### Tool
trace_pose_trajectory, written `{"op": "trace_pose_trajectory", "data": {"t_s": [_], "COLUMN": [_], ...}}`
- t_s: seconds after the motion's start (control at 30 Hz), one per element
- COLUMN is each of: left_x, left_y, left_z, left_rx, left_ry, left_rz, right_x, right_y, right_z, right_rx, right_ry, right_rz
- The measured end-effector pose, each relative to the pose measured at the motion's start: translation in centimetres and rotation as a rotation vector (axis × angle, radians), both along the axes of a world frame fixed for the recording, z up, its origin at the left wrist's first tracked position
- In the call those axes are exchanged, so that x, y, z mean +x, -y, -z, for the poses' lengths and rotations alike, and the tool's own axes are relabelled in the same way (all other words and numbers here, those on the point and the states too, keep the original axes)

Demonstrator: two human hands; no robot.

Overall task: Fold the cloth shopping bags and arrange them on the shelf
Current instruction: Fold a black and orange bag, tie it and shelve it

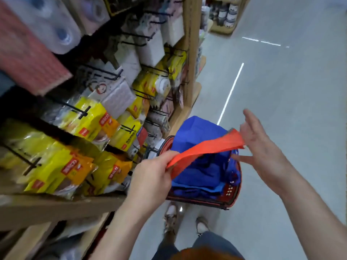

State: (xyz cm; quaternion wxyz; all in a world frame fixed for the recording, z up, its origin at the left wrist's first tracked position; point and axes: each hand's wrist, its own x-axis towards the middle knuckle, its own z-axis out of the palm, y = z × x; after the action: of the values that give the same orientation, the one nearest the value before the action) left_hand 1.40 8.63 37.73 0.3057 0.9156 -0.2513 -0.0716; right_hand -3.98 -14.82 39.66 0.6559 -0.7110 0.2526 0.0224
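The left hand [154, 171] grips one end of the orange bag [204, 147], fingers curled round the bunched cloth. From that grip the bag runs up and away to the right as a flattened, slightly twisted band until its far end meets the palm of the right hand [262, 145]. That hand is spread, fingers straight and apart, with the cloth end lying against it between thumb and fingers rather than clenched; whether the thumb nips the edge I cannot tell. The step in hand looks like drawing the bag into a smooth strip before folding. Doing it well probably means using the left grip as a firm anchor, working the twist out close to it, and running the flat right palm along until both edges line up. The far end can then be doubled back toward the grip. The fabric looks thin, matte and limp, so it should crease readily but slump if let slack. Directly beneath the band a red basket [235, 194] with a perforated wall stands on the smooth grey floor [291, 91], holding blue bags [199, 132] of the same soft cloth, some lying flat, one standing crumpled. Left of the gripping hand is the wooden shelf [47, 205], with glossy yellow packets [88, 117] hanging on black hooks above it.
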Motion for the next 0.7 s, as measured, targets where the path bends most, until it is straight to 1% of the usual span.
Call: {"op": "trace_pose_trajectory", "data": {"t_s": [0.03,0.07,0.1,0.17,0.2,0.27,0.33,0.37,0.4,0.43,0.47,0.5,0.57,0.6,0.63,0.7], "left_x": [-0.2,-0.5,-1.1,-2.9,-3.9,-6.2,-8.7,-10.1,-11.6,-13.3,-15.2,-17.2,-21.7,-24.3,-26.8,-31.9], "left_y": [-0.7,-1.5,-2.4,-4.5,-5.6,-8.0,-10.6,-11.9,-13.3,-14.7,-16.2,-17.6,-20.3,-21.6,-23.0,-25.4], "left_z": [-1.1,-2.3,-3.4,-5.5,-6.3,-7.4,-8.4,-9.0,-9.7,-10.4,-11.1,-11.9,-13.1,-13.4,-13.5,-13.1], "left_rx": [0.005,-0.001,-0.013,-0.061,-0.09,-0.122,-0.132,-0.139,-0.152,-0.171,-0.184,-0.186,-0.197,-0.21,-0.21,-0.153], "left_ry": [0.001,0.003,0.003,-0.003,-0.007,0.002,0.018,0.02,0.015,0.012,0.015,0.02,-0.013,-0.041,-0.084,-0.283], "left_rz": [-0.014,-0.036,-0.065,-0.138,-0.184,-0.28,-0.387,-0.434,-0.471,-0.501,-0.53,-0.564,-0.659,-0.698,-0.721,-0.735], "right_x": [0.3,0.7,1.3,2.8,3.4,4.1,4.1,4.0,4.1,4.5,5.0,5.3,5.1,4.5,3.8,1.7], "right_y": [0.5,0.9,1.2,1.3,0.8,-0.7,-3.4,-5.0,-6.6,-8.3,-10.1,-12.1,-16.6,-18.9,-21.2,-26.0], "right_z": [-0.7,-1.2,-1.4,-1.4,-1.2,-0.6,-0.4,-0.5,-0.4,0.0,0.4,0.4,-0.3,-1.0,-1.7,-3.7], "right_rx": [-0.116,-0.184,-0.176,-0.118,-0.124,-0.103,-0.055,-0.099,-0.208,-0.339,-0.467,-0.529,-0.526,-0.537,-0.567,-0.553], "right_ry": [-0.011,-0.028,-0.053,-0.128,-0.158,-0.137,0.013,0.13,0.228,0.322,0.401,0.426,0.433,0.487,0.563,0.696], "right_rz": [-0.148,-0.264,-0.316,-0.288,-0.288,-0.385,-0.627,-0.784,-0.909,-0.981,-1.002,-0.991,-1.033,-1.091,-1.155,-1.254]}}
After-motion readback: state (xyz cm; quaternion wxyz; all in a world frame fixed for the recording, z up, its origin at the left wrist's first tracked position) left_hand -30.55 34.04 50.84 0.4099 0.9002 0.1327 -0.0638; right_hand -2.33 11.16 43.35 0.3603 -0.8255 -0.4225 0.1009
